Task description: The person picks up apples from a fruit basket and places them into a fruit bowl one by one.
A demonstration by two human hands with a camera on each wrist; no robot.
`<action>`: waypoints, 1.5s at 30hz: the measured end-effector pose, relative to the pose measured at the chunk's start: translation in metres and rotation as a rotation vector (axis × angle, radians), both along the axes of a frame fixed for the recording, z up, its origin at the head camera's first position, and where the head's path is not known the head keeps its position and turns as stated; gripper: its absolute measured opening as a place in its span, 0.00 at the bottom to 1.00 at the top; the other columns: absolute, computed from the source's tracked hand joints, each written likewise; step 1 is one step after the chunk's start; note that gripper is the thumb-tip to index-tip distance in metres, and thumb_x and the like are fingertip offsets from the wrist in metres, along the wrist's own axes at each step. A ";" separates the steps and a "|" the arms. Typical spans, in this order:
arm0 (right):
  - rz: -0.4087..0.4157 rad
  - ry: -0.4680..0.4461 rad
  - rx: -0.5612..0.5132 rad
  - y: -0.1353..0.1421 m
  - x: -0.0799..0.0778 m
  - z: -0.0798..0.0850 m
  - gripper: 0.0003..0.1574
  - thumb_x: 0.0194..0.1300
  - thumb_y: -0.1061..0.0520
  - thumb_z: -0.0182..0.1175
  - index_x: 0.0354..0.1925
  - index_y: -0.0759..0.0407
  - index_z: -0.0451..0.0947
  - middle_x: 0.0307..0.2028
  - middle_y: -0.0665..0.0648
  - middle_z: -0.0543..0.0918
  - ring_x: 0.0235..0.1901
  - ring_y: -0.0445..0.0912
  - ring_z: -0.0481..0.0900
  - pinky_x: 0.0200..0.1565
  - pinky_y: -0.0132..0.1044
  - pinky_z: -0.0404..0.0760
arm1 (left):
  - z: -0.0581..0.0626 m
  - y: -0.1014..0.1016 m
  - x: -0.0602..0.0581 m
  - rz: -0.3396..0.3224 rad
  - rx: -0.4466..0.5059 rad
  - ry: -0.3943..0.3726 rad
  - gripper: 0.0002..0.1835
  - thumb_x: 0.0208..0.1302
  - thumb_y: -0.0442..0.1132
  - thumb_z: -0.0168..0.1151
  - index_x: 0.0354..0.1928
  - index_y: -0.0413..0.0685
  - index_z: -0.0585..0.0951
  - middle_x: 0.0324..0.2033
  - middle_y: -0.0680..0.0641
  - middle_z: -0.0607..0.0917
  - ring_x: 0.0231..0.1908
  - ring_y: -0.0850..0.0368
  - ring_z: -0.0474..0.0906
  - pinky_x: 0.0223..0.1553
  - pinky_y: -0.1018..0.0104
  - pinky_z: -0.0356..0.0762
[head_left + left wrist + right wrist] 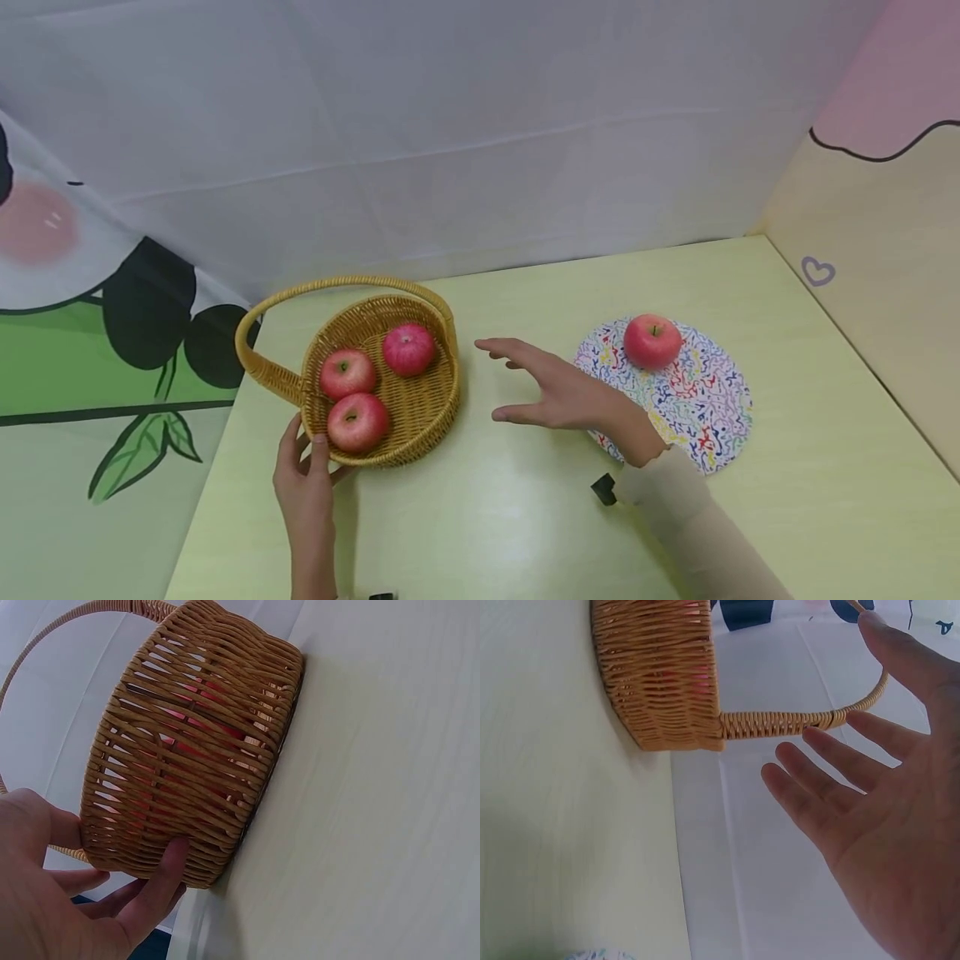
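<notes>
My left hand (pixel 306 492) holds the near-left rim of a wicker basket (pixel 429 446), its thumb over the edge and its fingers along the outer wall. In the left wrist view the fingers spread against the weave, low on the side. Inside the basket lie two red apples (pixel 348 372) and a deeper pink, round fruit (pixel 408 349). My right hand (pixel 558 390) hovers to the right of the basket with fingers extended and nothing in the grasp. The right wrist view has its palm facing the basket handle (pixel 780 723). Another red apple (pixel 652 342) rests on a round, colourfully patterned mat (pixel 723 392).
The pale yellow table (pixel 480 525) meets a white cloth wall (pixel 487 200) at the back. A printed panel (pixel 60 367) stands along the left side, and a beige and pink one (pixel 892 217) along the right. The basket handle leans toward the back left.
</notes>
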State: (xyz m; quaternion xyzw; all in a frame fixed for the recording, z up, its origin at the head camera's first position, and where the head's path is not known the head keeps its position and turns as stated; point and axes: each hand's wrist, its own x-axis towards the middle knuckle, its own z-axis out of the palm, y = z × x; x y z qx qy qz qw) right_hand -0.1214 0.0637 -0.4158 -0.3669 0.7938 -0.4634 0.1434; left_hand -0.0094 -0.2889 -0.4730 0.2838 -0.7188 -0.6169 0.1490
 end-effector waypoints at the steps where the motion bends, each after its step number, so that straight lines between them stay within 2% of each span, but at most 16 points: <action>1: 0.010 0.002 -0.004 -0.002 0.000 0.000 0.54 0.66 0.45 0.72 0.81 0.40 0.55 0.79 0.45 0.62 0.74 0.52 0.69 0.72 0.55 0.74 | 0.000 0.001 0.000 0.002 0.002 0.003 0.29 0.82 0.43 0.51 0.81 0.62 0.62 0.71 0.41 0.70 0.50 0.68 0.77 0.34 0.74 0.87; 5: 0.060 0.036 -0.015 -0.011 -0.003 0.000 0.53 0.67 0.46 0.72 0.81 0.47 0.57 0.78 0.47 0.64 0.75 0.51 0.68 0.73 0.52 0.73 | -0.002 0.002 0.001 0.000 0.008 0.006 0.29 0.82 0.44 0.51 0.81 0.62 0.63 0.71 0.41 0.70 0.50 0.68 0.77 0.35 0.74 0.87; 11: 0.134 0.105 0.003 -0.027 -0.008 0.001 0.51 0.68 0.46 0.71 0.80 0.49 0.59 0.77 0.48 0.66 0.76 0.48 0.66 0.73 0.46 0.73 | -0.004 0.003 0.002 -0.008 0.001 -0.010 0.30 0.82 0.44 0.53 0.81 0.62 0.62 0.72 0.39 0.70 0.48 0.70 0.78 0.35 0.75 0.87; 18: 0.198 0.206 0.069 -0.053 -0.013 0.004 0.51 0.68 0.43 0.71 0.80 0.52 0.59 0.78 0.51 0.65 0.79 0.46 0.61 0.80 0.45 0.62 | -0.001 0.001 0.002 -0.008 0.006 -0.002 0.30 0.82 0.44 0.51 0.81 0.62 0.62 0.72 0.40 0.70 0.50 0.68 0.77 0.35 0.75 0.87; 20: 0.215 0.227 0.080 -0.061 -0.015 0.005 0.51 0.68 0.42 0.70 0.80 0.52 0.59 0.78 0.51 0.66 0.79 0.46 0.61 0.80 0.44 0.62 | 0.000 0.000 0.001 -0.008 0.006 0.003 0.30 0.82 0.44 0.51 0.81 0.62 0.62 0.72 0.40 0.70 0.50 0.68 0.77 0.35 0.76 0.87; 24: 0.240 0.232 0.094 -0.077 -0.018 0.004 0.51 0.69 0.41 0.70 0.80 0.52 0.59 0.79 0.51 0.65 0.80 0.45 0.60 0.80 0.43 0.62 | -0.001 -0.002 0.000 -0.013 0.006 0.021 0.30 0.81 0.44 0.53 0.81 0.61 0.62 0.72 0.39 0.69 0.49 0.69 0.77 0.35 0.76 0.86; 29: 0.274 0.266 0.103 -0.103 -0.022 0.004 0.53 0.69 0.38 0.68 0.81 0.52 0.57 0.80 0.53 0.62 0.81 0.46 0.58 0.81 0.42 0.60 | 0.002 -0.002 0.000 0.011 0.002 0.021 0.29 0.81 0.44 0.53 0.80 0.62 0.63 0.72 0.39 0.70 0.51 0.65 0.77 0.34 0.77 0.86; 35: 0.283 0.252 0.130 -0.122 -0.030 0.005 0.52 0.70 0.37 0.66 0.81 0.53 0.57 0.79 0.51 0.65 0.81 0.45 0.59 0.81 0.38 0.59 | 0.000 -0.003 -0.002 0.005 0.020 0.023 0.29 0.81 0.44 0.53 0.80 0.62 0.63 0.72 0.40 0.69 0.50 0.65 0.76 0.34 0.77 0.86; 45: 0.312 0.206 0.242 -0.147 -0.034 -0.006 0.53 0.69 0.33 0.66 0.80 0.53 0.59 0.78 0.50 0.66 0.79 0.43 0.62 0.79 0.35 0.62 | -0.003 -0.001 -0.001 -0.007 0.010 0.020 0.29 0.82 0.46 0.53 0.81 0.64 0.63 0.73 0.40 0.69 0.52 0.65 0.77 0.36 0.77 0.86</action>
